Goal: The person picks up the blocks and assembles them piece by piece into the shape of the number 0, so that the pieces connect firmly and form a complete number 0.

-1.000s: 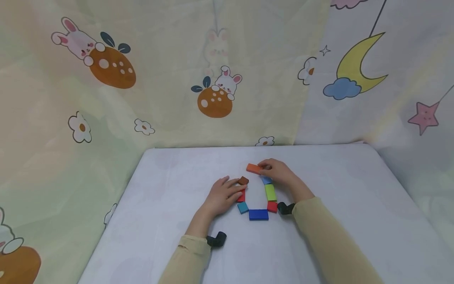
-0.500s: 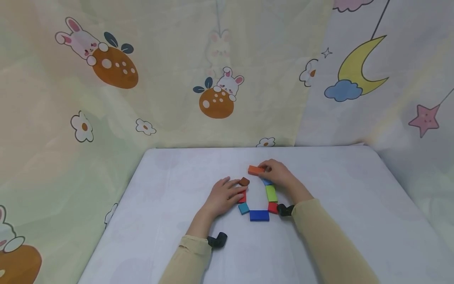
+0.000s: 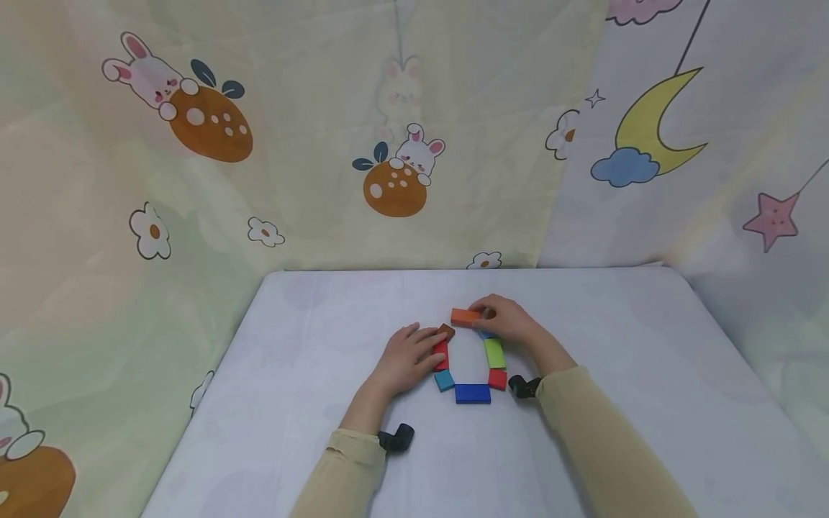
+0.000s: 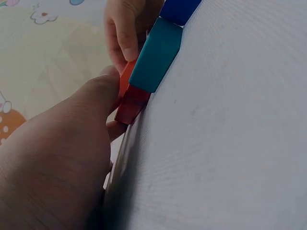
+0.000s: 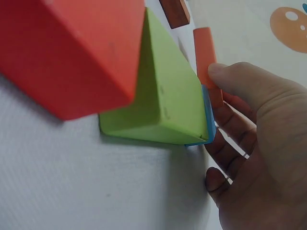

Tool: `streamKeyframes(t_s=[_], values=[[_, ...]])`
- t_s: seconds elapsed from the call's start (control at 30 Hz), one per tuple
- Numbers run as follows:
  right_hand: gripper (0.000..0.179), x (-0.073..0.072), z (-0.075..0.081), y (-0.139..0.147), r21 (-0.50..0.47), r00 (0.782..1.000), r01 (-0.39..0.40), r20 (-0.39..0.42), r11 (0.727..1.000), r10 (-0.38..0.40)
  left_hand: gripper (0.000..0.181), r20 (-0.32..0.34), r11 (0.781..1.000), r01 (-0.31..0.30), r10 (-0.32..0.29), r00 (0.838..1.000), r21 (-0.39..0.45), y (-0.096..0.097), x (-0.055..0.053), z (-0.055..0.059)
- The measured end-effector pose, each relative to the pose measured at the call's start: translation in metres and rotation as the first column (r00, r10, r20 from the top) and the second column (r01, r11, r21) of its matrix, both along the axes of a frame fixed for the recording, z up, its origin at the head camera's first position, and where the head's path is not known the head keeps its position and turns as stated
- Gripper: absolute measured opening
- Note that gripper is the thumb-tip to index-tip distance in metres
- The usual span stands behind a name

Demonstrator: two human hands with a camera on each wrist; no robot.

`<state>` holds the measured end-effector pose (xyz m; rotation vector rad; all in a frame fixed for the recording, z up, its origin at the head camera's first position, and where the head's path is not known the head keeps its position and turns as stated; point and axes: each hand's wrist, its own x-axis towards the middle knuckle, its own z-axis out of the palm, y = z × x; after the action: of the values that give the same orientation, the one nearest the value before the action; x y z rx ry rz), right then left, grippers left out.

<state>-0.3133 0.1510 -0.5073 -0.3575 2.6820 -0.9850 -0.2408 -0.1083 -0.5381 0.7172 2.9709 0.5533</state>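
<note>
My right hand [image 3: 508, 320] pinches an orange rectangular block [image 3: 465, 317] between thumb and fingers at the far end of a ring of coloured blocks. In the right wrist view the orange block [image 5: 205, 55] stands on edge beside a light blue block [image 5: 208, 115], mostly hidden behind the green one. My left hand [image 3: 403, 360] lies along the ring's left side, fingers extended, touching a brown block [image 3: 446, 332] and a red block [image 3: 440, 355]. The left wrist view shows the left thumb [image 4: 103, 91] against the red block's side, behind a teal block [image 4: 156, 55].
A dark blue block [image 3: 473, 393] forms the near side of the ring. A small red block [image 3: 497, 379] and a lime green block [image 3: 494, 353] make up its right side. The white-covered table [image 3: 311, 331] meets a printed cloth backdrop [image 3: 311, 144] behind.
My right hand has brought the orange block slightly nearer, towards the light blue and brown blocks. The brown block has turned a little under my left fingers; the left hand stays nearly in place.
</note>
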Motion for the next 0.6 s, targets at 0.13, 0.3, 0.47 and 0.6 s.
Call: streamKeyframes(t_s=[0.13, 0.3, 0.47, 0.6], values=[[0.034, 0.0003, -0.0010, -0.0016, -0.006, 1.000, -0.008, -0.001, 1.000, 0.008, 0.053, 0.005, 1.000, -0.010, 0.010, 1.000, 0.001, -0.0007, -0.0001, -0.0012], [0.033, -0.0006, -0.0027, -0.0017, -0.007, 1.000, -0.024, 0.007, 1.000, 0.024, 0.053, -0.004, 1.000, -0.014, 0.014, 1.000, 0.016, -0.0015, -0.0015, -0.0034], [0.031, -0.0026, -0.0063, 0.0002, 0.002, 0.999, -0.047, 0.019, 0.999, 0.047, 0.053, -0.014, 1.000, -0.014, 0.014, 1.000, 0.006, -0.0016, -0.0036, -0.0070], [0.032, -0.0027, -0.0072, 0.0003, 0.001, 0.998, -0.047, 0.031, 0.999, 0.047, 0.053, -0.023, 1.000, -0.014, 0.014, 1.000, -0.002, -0.0019, -0.0045, -0.0090]])
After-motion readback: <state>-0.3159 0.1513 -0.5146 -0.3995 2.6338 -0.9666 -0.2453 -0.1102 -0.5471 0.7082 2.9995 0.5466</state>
